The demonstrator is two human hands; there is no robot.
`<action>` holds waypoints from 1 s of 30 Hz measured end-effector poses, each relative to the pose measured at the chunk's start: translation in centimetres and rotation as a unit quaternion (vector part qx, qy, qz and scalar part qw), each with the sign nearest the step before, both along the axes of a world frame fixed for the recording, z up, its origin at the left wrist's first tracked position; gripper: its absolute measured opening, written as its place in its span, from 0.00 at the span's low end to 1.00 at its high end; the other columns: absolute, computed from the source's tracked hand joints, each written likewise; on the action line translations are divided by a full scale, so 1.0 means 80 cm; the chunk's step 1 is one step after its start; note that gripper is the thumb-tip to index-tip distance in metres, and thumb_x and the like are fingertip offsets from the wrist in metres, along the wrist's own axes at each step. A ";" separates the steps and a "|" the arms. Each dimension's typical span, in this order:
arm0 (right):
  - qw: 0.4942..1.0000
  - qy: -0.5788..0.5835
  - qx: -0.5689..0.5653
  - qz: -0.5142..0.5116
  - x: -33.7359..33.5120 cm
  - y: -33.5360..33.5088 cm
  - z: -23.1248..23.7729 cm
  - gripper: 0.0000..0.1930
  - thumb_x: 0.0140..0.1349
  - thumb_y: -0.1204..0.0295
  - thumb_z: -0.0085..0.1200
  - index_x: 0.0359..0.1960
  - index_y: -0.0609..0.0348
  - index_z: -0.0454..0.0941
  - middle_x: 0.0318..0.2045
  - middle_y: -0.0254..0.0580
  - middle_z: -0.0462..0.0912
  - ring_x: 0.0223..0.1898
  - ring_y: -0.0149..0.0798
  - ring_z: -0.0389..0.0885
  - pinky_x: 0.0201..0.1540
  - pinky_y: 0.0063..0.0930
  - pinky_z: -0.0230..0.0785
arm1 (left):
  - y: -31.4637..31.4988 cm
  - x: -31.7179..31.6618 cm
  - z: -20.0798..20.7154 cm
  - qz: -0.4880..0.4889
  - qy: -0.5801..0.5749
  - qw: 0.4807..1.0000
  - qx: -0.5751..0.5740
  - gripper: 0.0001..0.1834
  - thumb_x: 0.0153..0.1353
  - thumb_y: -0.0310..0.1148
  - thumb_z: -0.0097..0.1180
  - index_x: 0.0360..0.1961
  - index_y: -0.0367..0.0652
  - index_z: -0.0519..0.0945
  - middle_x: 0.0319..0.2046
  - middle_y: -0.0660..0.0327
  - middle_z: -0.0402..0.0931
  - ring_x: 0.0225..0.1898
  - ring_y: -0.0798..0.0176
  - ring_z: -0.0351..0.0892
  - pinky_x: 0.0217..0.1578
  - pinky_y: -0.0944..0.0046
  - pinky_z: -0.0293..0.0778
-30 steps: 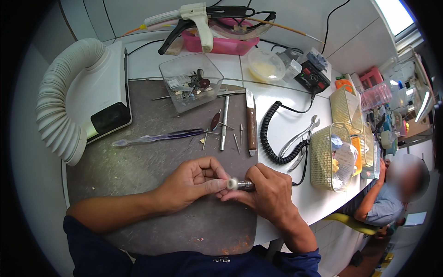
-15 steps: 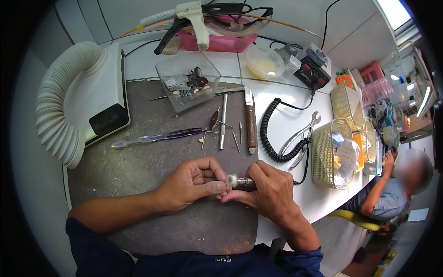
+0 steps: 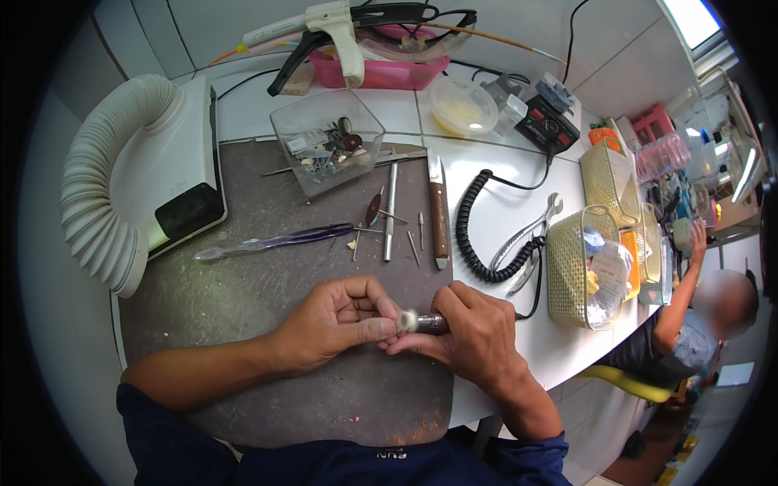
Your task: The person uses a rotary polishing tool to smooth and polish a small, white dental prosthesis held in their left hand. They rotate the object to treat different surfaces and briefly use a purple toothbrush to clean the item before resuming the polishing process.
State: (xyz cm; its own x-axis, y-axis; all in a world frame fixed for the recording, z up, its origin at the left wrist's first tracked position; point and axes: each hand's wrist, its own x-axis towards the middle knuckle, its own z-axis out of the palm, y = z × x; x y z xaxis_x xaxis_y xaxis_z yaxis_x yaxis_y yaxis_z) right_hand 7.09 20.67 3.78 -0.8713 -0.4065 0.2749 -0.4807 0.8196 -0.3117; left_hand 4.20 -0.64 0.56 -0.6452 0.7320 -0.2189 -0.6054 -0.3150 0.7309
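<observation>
Over the dark grey mat, my left hand (image 3: 334, 326) is closed, thumb and fingertips pinching a small pale piece mostly hidden by the fingers. My right hand (image 3: 480, 334) wraps round a metal rotary handpiece (image 3: 431, 323) from the right. At the handpiece's tip, a whitish round head (image 3: 408, 320) looks blurred and meets the pinched piece at my left fingertips. The fingertips of both hands touch below it. Ahead on the mat lie a purple-handled toothbrush-like tool (image 3: 284, 240), a silver rod (image 3: 391, 212), a wood-handled knife (image 3: 438, 212) and several small burs (image 3: 421, 230).
A clear box of rotary bits (image 3: 328, 146) stands ahead, a white unit with a ribbed hose (image 3: 89, 211) at left. A control box (image 3: 548, 125) feeds a coiled black cord (image 3: 466, 223) beside pliers (image 3: 519, 243). Woven baskets (image 3: 567, 275) line the right; a co-worker (image 3: 689, 336) sits beyond.
My hands keep nearly the same place and grip, the handpiece tip still at the pale piece. The co-worker's arm has reached farther forward over the bench. The view has shifted very slightly.
</observation>
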 end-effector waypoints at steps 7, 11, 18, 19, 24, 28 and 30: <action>1.000 0.004 0.001 -0.005 0.000 -0.001 -0.001 0.31 0.41 0.39 0.65 0.18 0.56 0.67 0.16 0.35 0.68 0.15 0.36 0.74 0.17 0.26 0.64 | -0.001 0.001 -0.004 0.001 0.019 1.000 0.011 0.07 0.62 0.27 0.58 0.37 0.36 0.73 0.36 0.58 0.78 0.36 0.72 0.78 0.41 0.73 0.76; 1.000 0.007 0.001 0.004 0.001 -0.001 -0.002 0.31 0.41 0.40 0.65 0.18 0.55 0.67 0.16 0.35 0.68 0.15 0.36 0.74 0.17 0.26 0.64 | 0.000 0.001 -0.002 0.001 0.019 1.000 0.010 0.07 0.62 0.26 0.58 0.37 0.36 0.73 0.38 0.57 0.78 0.37 0.72 0.78 0.41 0.73 0.76; 1.000 0.009 -0.003 -0.001 0.001 0.001 -0.003 0.30 0.42 0.40 0.65 0.17 0.55 0.67 0.16 0.34 0.67 0.14 0.35 0.73 0.16 0.26 0.64 | -0.001 0.001 -0.004 -0.002 0.023 1.000 0.009 0.07 0.62 0.26 0.57 0.37 0.36 0.73 0.39 0.56 0.78 0.38 0.71 0.77 0.42 0.72 0.75; 1.000 0.008 0.000 0.002 0.001 0.001 -0.004 0.30 0.42 0.40 0.65 0.17 0.55 0.67 0.16 0.34 0.68 0.14 0.35 0.73 0.16 0.26 0.64 | -0.001 0.001 -0.003 -0.004 0.025 1.000 0.010 0.07 0.62 0.26 0.57 0.37 0.36 0.73 0.39 0.56 0.78 0.38 0.71 0.77 0.42 0.72 0.75; 1.000 0.011 -0.003 0.007 0.001 0.000 -0.004 0.30 0.42 0.41 0.65 0.17 0.55 0.67 0.15 0.35 0.68 0.14 0.35 0.73 0.16 0.26 0.64 | 0.000 0.000 -0.001 -0.003 0.032 0.999 0.011 0.07 0.63 0.26 0.57 0.37 0.37 0.73 0.38 0.57 0.77 0.38 0.71 0.78 0.42 0.73 0.75; 1.000 0.010 -0.008 0.004 0.001 0.000 -0.004 0.30 0.42 0.41 0.65 0.17 0.55 0.67 0.15 0.34 0.68 0.14 0.35 0.73 0.16 0.27 0.64 | -0.001 0.001 0.000 -0.002 0.026 1.000 0.010 0.06 0.63 0.26 0.57 0.37 0.37 0.73 0.38 0.57 0.78 0.38 0.71 0.77 0.42 0.72 0.75; 1.000 0.013 -0.008 0.009 0.001 0.000 -0.005 0.30 0.42 0.41 0.65 0.17 0.55 0.67 0.15 0.34 0.68 0.14 0.35 0.73 0.16 0.27 0.64 | 0.000 0.000 -0.002 -0.005 0.032 0.999 0.022 0.06 0.63 0.26 0.57 0.37 0.37 0.73 0.38 0.57 0.78 0.38 0.71 0.77 0.42 0.72 0.75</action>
State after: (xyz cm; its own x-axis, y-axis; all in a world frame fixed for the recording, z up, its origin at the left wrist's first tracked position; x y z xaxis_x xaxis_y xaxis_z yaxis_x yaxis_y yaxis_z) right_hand 7.16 20.67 3.37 -0.8559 -0.4180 0.3045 -0.5042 0.8053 -0.3118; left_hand 4.23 -0.63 0.37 -0.6492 0.7467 -0.1449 -0.5612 -0.3416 0.7539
